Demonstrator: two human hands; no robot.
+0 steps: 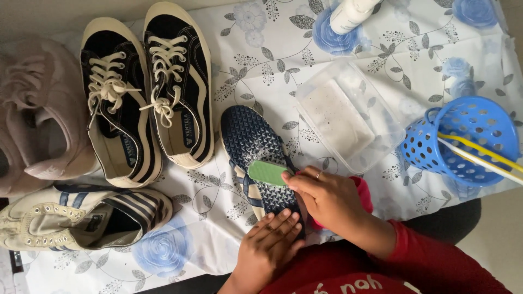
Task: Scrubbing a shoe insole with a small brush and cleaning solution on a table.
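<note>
Head cam, right hand (327, 198) gripping green sponge (267, 172), left hand (269, 242) flat on sandal (251, 147)

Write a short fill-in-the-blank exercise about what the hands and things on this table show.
1. The right hand presses a small ____ sponge pad onto the dark blue rubber sandal.
2. The left hand rests flat on the sandal's ____ end.
3. The blue perforated plastic basket lies at the ____ edge of the flowered cloth.

Missing words: green; near; right
</note>
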